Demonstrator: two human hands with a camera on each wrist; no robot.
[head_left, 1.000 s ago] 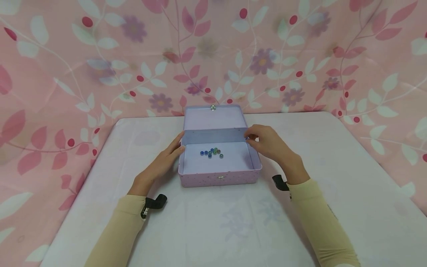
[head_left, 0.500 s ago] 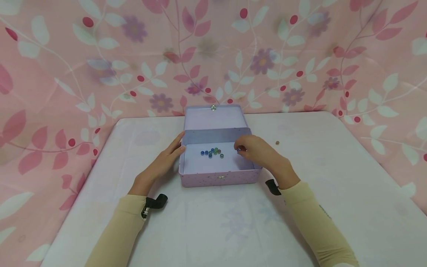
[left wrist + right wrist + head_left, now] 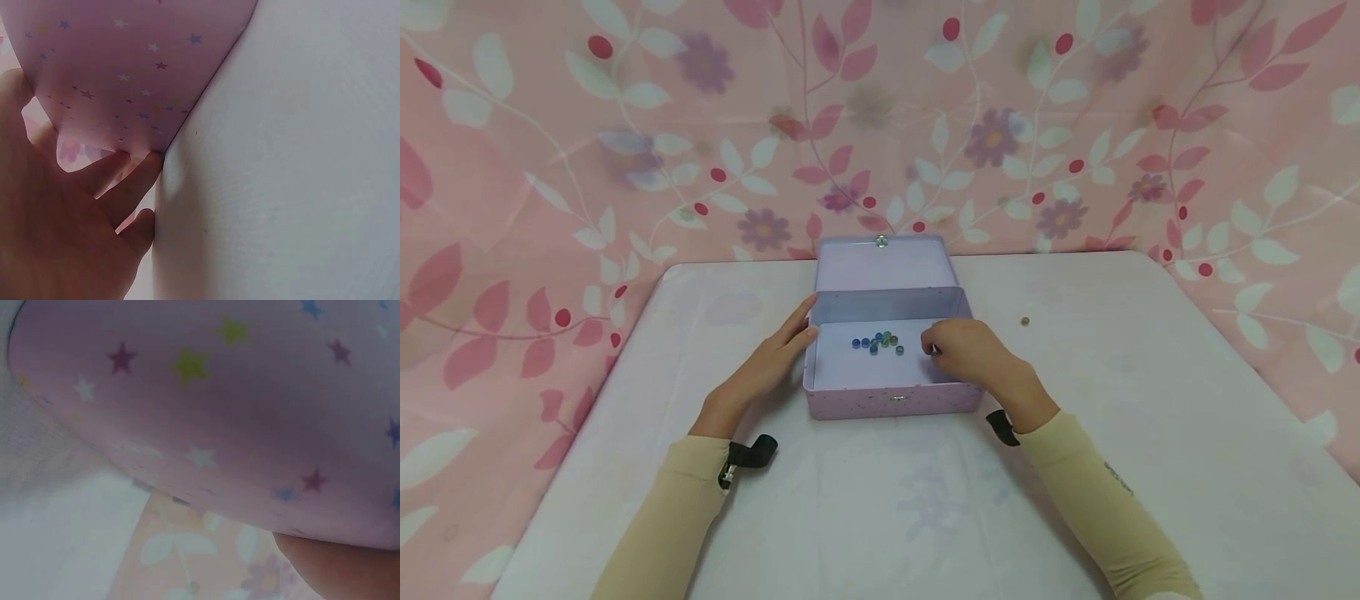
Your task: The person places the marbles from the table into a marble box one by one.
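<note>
A lilac tin box (image 3: pixel 850 405) with small stars stands on the table, its hinged lid (image 3: pixel 883 265) laid back. Inside, several blue and green glass marbles (image 3: pixel 883 341) lie grouped on the pale floor. My left hand (image 3: pixel 763 367) rests against the box's left side, thumb near the rim; the left wrist view shows its fairly straight fingers (image 3: pixel 134 184) touching the starred wall. Over the right part of the box's inside, my right hand (image 3: pixel 966 354) pinches a small dark marble (image 3: pixel 936 351), mostly hidden by the fingertips. In the right wrist view, the box wall covers most of that hand.
One brownish marble (image 3: pixel 1026 321) lies on the white tablecloth (image 3: pixel 1120 358), right of the box. A pink floral curtain (image 3: pixel 880 117) hangs behind the table's far edge. Both wrists carry black camera mounts.
My right hand has moved from the box's right rim inward and down inside it, carrying the marble. The brownish marble on the cloth has come into view. My left hand stays put.
</note>
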